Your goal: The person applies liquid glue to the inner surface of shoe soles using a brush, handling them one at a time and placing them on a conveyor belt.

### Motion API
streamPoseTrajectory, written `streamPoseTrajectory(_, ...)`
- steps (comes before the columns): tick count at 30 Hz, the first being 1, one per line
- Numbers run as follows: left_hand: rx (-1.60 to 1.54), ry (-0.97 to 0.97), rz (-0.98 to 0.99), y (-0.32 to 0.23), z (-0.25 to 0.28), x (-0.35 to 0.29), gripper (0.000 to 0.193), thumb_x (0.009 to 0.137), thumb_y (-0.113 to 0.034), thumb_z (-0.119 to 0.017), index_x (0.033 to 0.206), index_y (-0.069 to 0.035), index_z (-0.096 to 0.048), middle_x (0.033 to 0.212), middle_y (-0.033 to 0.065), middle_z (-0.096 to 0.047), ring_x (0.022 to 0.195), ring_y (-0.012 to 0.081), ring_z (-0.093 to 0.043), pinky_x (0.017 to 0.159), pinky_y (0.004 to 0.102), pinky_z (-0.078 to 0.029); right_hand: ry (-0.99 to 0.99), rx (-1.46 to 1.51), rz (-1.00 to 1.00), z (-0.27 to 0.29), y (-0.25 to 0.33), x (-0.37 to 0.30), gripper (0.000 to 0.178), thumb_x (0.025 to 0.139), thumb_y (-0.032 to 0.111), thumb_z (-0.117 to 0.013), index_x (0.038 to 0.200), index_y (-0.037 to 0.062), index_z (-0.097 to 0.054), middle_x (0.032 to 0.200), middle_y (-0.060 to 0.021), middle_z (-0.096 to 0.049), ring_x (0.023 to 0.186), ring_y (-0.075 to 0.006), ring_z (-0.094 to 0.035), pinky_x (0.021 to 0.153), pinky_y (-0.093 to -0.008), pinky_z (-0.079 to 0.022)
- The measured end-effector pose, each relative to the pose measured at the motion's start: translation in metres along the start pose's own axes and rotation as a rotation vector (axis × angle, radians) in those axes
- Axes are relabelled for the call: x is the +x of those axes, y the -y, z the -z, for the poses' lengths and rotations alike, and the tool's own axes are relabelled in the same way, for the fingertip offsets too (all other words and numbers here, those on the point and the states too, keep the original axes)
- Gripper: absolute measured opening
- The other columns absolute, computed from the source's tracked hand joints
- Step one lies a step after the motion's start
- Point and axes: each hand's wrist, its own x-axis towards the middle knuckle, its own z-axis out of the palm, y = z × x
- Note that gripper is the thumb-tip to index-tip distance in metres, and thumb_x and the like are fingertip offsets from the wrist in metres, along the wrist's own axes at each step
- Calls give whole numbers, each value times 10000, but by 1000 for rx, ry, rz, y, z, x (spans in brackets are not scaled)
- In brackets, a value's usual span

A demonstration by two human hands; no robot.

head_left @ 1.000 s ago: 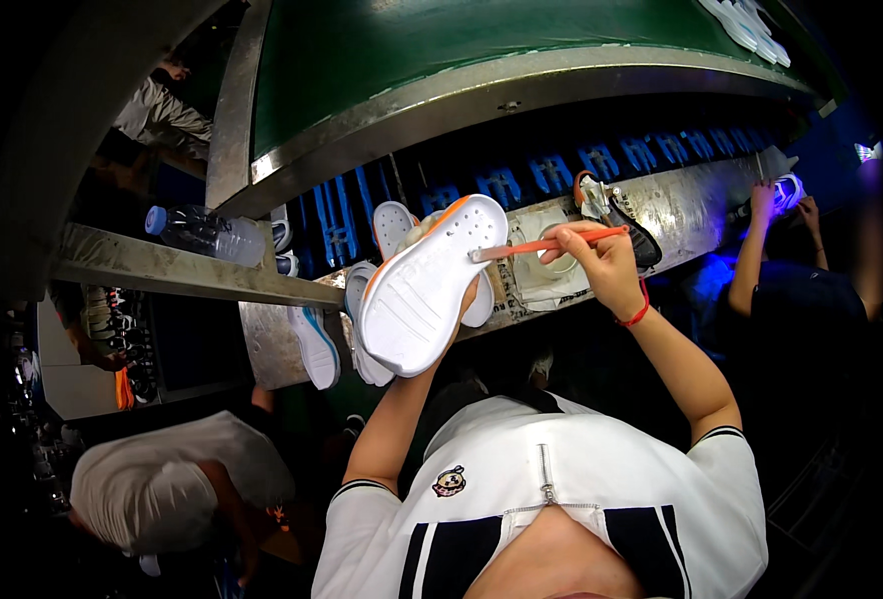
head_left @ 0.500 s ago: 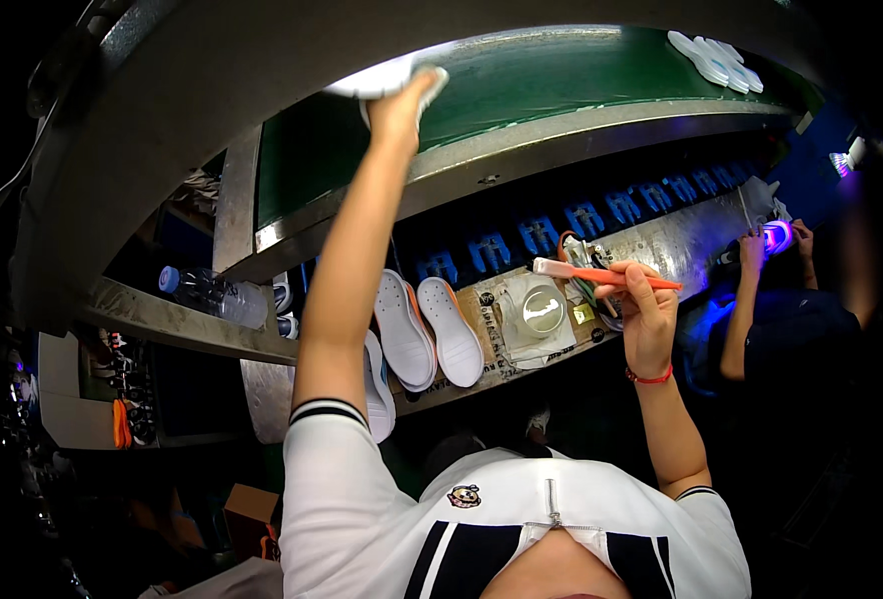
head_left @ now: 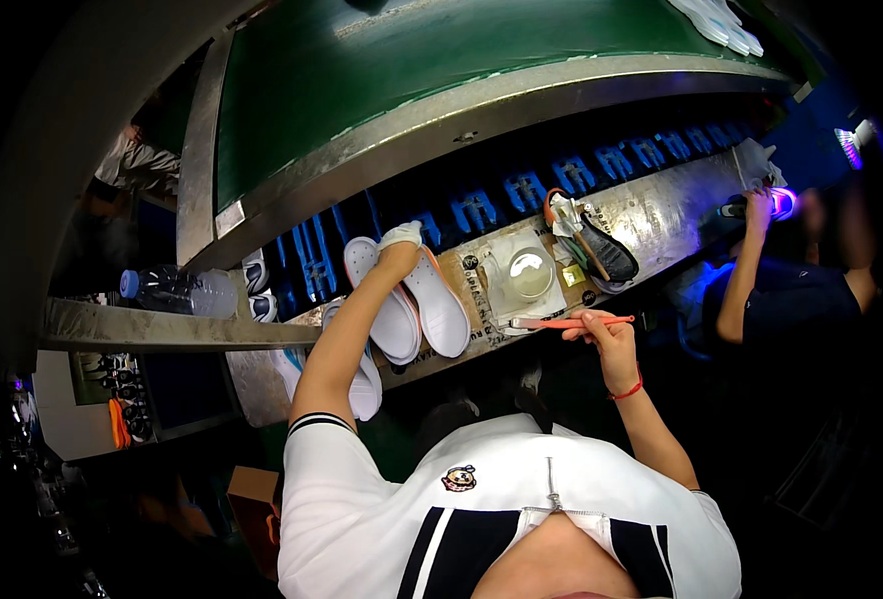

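Note:
My left hand (head_left: 399,256), its fingers in a white covering, reaches over the far ends of a pair of white shoe soles with orange edges. The left sole (head_left: 398,324) runs partly under my forearm; the right sole (head_left: 439,306) lies beside it. Whether the fingers grip a sole is hidden. My right hand (head_left: 606,342) pinches a brush (head_left: 559,323) by its orange-red handle, its pale head pointing left. Just beyond the brush, a round dish (head_left: 531,274) with whitish contents sits on white paper (head_left: 497,272). Another white sole (head_left: 365,389) lies nearer me, partly under my forearm.
A green belt (head_left: 412,65) in a metal frame crosses above the bench, with white soles (head_left: 716,22) at its far right. Blue racks (head_left: 524,190) line the gap below. A dark shoe part (head_left: 609,252) and a bottle (head_left: 177,290) stand nearby. A co-worker's arm (head_left: 746,285) is at right.
My left hand has come down from the belt, leaving the white piece it touched there, to the soles on the bench. My right hand has lowered the brush slightly left, nearer me.

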Motion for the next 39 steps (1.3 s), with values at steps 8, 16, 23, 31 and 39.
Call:
streamPoseTrajectory(8,102,270,-6,67,-57,48,267,798,-15,-545,1029,-75,-665,1103,178,-634,1038,354,-608,871,433,-502,6,-54,-35,-5,-2,-1,282,949,189,-520,988,-64,-642,802,-116,-705,700,-74,-592,643,-204,-395)
streamPoseTrajectory(16,-1075,132,596,60,43,-3,308,845,-74,-568,1115,71,-589,1091,212,-626,925,290,-659,785,400,-548,-148,-137,84,21,-35,41,280,949,165,-519,1002,-81,-641,819,-117,-705,716,-108,-637,631,-209,-444)
streamPoseTrajectory(23,-2069,-21,449,-42,12,-169,772,691,18,-671,1385,-4,-334,1266,160,-521,1093,297,-582,913,411,-516,-171,-385,190,17,-82,120,330,921,242,-590,920,-75,-679,730,-87,-710,681,-101,-648,633,-228,-498)
streamPoseTrajectory(31,-2660,132,-354,-130,90,-193,992,725,-468,-748,1465,-93,-203,1414,188,-323,1158,407,-480,954,562,-447,-155,-526,160,4,-71,127,293,913,229,-581,902,-41,-694,710,-75,-708,641,-95,-642,600,-239,-493)
streamPoseTrajectory(39,-2310,-82,78,-106,48,-180,895,810,-596,-558,1423,-21,-252,1218,252,-519,928,366,-632,752,484,-574,-194,-629,284,4,-61,120,256,896,222,-588,901,-4,-708,671,-70,-697,605,-118,-650,579,-253,-490)
